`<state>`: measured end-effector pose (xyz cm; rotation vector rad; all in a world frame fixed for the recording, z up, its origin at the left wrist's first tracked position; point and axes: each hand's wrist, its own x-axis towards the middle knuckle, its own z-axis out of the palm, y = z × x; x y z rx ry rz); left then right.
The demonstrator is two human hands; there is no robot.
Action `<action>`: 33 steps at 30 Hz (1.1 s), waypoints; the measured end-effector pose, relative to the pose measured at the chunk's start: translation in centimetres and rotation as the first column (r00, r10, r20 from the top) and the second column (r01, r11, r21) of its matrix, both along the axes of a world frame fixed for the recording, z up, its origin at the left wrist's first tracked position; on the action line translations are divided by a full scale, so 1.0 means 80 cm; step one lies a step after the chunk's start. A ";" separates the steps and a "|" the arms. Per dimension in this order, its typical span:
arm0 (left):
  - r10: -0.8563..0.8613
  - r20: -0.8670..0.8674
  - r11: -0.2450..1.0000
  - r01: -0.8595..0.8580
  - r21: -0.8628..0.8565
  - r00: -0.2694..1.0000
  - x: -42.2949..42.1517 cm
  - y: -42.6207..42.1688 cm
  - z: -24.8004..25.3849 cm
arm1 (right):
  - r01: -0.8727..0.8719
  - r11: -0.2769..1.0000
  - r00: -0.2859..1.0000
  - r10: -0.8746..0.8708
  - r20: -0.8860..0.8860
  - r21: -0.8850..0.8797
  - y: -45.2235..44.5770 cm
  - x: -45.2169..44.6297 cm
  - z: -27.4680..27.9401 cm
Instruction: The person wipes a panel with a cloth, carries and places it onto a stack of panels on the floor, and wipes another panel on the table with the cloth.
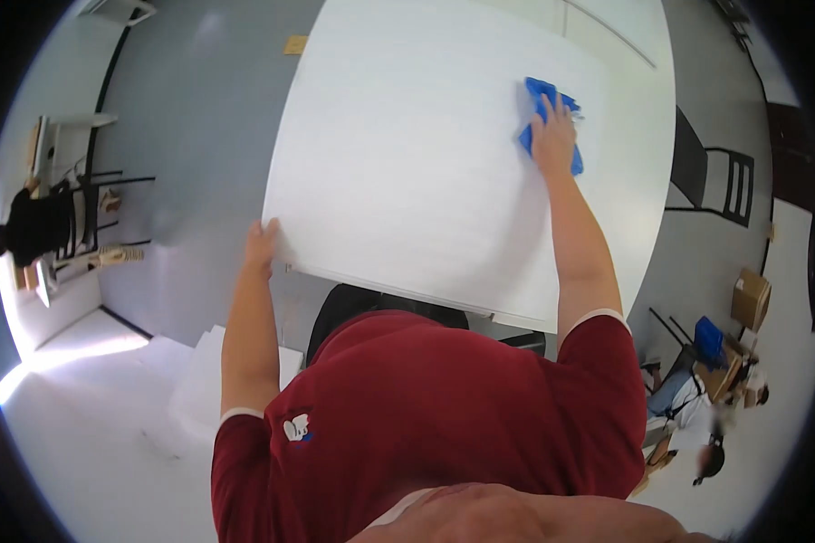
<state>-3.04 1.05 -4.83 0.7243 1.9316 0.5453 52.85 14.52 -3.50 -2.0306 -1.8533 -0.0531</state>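
A blue cloth (537, 91) lies crumpled on the right part of a white tabletop (407, 154). My right hand (553, 136) rests on the cloth with its fingers spread, pressing it flat against the surface; the palm hides the cloth's middle. At the table's near left corner, my left hand (262, 242) touches the edge. Its fingertips are partly hidden there, so how they are closed does not show clearly.
A black chair (340, 312) stands under the near table edge. Another dark chair (729, 185) is beyond the right side. Seated people (45, 222) (693, 412) are at far left and lower right, near cardboard boxes (750, 299).
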 end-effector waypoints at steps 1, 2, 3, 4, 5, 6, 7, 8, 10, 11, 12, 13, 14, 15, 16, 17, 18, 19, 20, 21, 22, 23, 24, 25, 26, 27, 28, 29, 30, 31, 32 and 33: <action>0.022 0.023 1.000 -0.022 0.007 0.999 0.006 0.002 0.005 | -0.063 0.998 0.998 0.063 0.007 -0.002 0.003 -0.032 0.005; 0.039 0.049 0.999 -0.040 0.015 0.998 0.014 0.004 0.012 | -0.015 0.991 0.986 0.036 0.161 -0.130 0.001 -0.072 0.022; 0.049 0.054 0.999 -0.050 0.007 0.997 0.024 0.003 0.025 | -0.014 0.990 0.972 0.046 0.230 -0.137 -0.003 -0.091 0.025; 0.054 0.060 0.999 -0.054 -0.001 0.997 0.034 0.005 0.043 | -0.007 0.990 0.954 0.049 0.297 -0.143 -0.005 -0.103 0.027; 0.054 0.067 0.999 -0.054 -0.003 0.996 0.038 0.011 0.055 | -0.003 0.990 0.957 0.044 0.286 -0.143 -0.002 -0.105 0.026; 0.045 0.066 0.999 -0.044 -0.011 0.997 0.038 0.014 0.061 | 0.001 0.990 0.960 0.039 0.278 -0.144 0.000 -0.102 0.024; 0.038 0.070 0.999 -0.036 -0.024 0.997 0.039 0.014 0.064 | 0.005 0.989 0.961 0.036 0.274 -0.150 -0.001 -0.101 0.022; 0.036 0.079 0.999 -0.034 -0.031 0.996 0.038 0.014 0.064 | 0.037 0.983 0.968 0.009 0.250 -0.179 0.001 -0.105 0.020; -0.005 0.096 0.997 0.013 -0.081 0.995 0.030 0.015 0.055 | 0.094 0.968 0.979 -0.046 0.200 -0.234 0.011 -0.122 0.021; -0.025 0.102 0.994 0.036 -0.102 0.994 0.025 0.018 0.053 | 0.040 0.973 0.984 0.002 0.181 -0.229 0.017 -0.136 0.020; -0.025 0.068 0.997 0.030 -0.075 0.997 0.027 0.020 0.058 | -0.011 0.974 0.986 0.048 0.159 -0.227 0.021 -0.158 0.021; -0.026 0.031 0.998 0.027 -0.052 0.999 0.035 0.020 0.068 | -0.044 0.981 0.982 0.078 0.173 -0.191 0.025 -0.184 0.021; -0.027 -0.005 0.999 0.026 -0.031 1.000 0.037 0.019 0.074 | -0.070 0.979 0.980 0.103 0.171 -0.189 0.028 -0.209 0.023; -0.035 -0.005 0.999 0.035 -0.013 0.999 0.031 0.016 0.066 | -0.113 0.972 0.976 0.148 0.162 -0.204 0.031 -0.233 0.027; -0.041 -0.004 0.999 0.041 0.008 0.999 0.025 0.013 0.051 | -0.158 0.963 0.969 0.193 0.153 -0.216 0.036 -0.254 0.031; -0.047 -0.004 0.998 0.047 0.030 0.999 0.020 0.012 0.036 | -0.197 0.952 0.956 0.240 0.167 -0.235 0.038 -0.274 0.037; -0.048 0.035 0.998 0.046 0.040 0.998 0.017 0.012 0.028 | -0.236 0.937 0.942 0.286 0.178 -0.256 0.037 -0.294 0.043; -0.047 0.074 0.998 0.044 0.049 0.996 0.016 0.010 0.021 | -0.274 0.920 0.924 0.333 0.188 -0.280 0.039 -0.306 0.045; -0.047 0.111 0.998 0.041 0.051 0.993 0.012 0.007 0.015 | -0.277 0.921 0.924 0.333 0.188 -0.273 0.043 -0.309 0.043; -0.046 0.106 0.997 0.040 0.062 0.993 0.010 0.007 0.016 | -0.275 0.923 0.926 0.329 0.185 -0.268 0.045 -0.308 0.040; -0.046 0.104 0.997 0.039 0.072 0.994 0.012 0.007 0.017 | -0.272 0.925 0.928 0.325 0.184 -0.265 0.044 -0.308 0.039; -0.042 0.106 0.996 0.034 0.081 0.993 0.015 0.005 0.018 | -0.276 0.925 0.925 0.330 0.189 -0.261 0.043 -0.307 0.039; -0.049 0.078 0.995 0.042 0.089 0.996 0.016 0.006 0.018 | -0.266 0.924 0.929 0.322 0.185 -0.274 0.047 -0.311 0.039; -0.058 0.047 0.994 0.053 0.094 0.997 0.018 0.005 0.019 | -0.254 0.923 0.933 0.313 0.179 -0.287 0.048 -0.313 0.038; -0.068 0.015 0.993 0.067 0.100 0.998 0.020 0.004 0.020 | -0.241 0.923 0.938 0.300 0.172 -0.299 0.050 -0.315 0.038; -0.067 0.013 0.994 0.066 0.092 0.998 0.023 0.006 0.023 | -0.278 0.914 0.931 0.333 0.153 -0.296 0.055 -0.320 0.038; -0.068 0.011 0.994 0.067 0.082 0.998 0.025 0.006 0.026 | -0.314 0.902 0.922 0.364 0.133 -0.295 0.061 -0.333 0.037; -0.070 0.008 0.995 0.069 0.073 0.998 0.023 0.007 0.027 | -0.348 0.891 0.912 0.394 0.112 -0.292 0.067 -0.349 0.036; -0.080 -0.009 0.994 0.080 0.069 0.997 0.022 0.008 0.026 | -0.418 0.872 0.888 0.452 0.090 -0.256 0.071 -0.366 0.036; -0.089 -0.027 0.994 0.091 0.062 0.996 0.021 0.008 0.025 | -0.485 0.847 0.858 0.509 0.070 -0.220 0.073 -0.385 0.034; -0.099 -0.045 0.993 0.102 0.055 0.994 0.020 0.007 0.023 | -0.549 0.816 0.824 0.565 0.050 -0.182 0.075 -0.401 0.032; -0.105 -0.051 0.992 0.108 0.063 0.993 0.019 0.004 0.020 | -0.547 0.814 0.819 0.569 0.075 -0.198 0.075 -0.415 0.033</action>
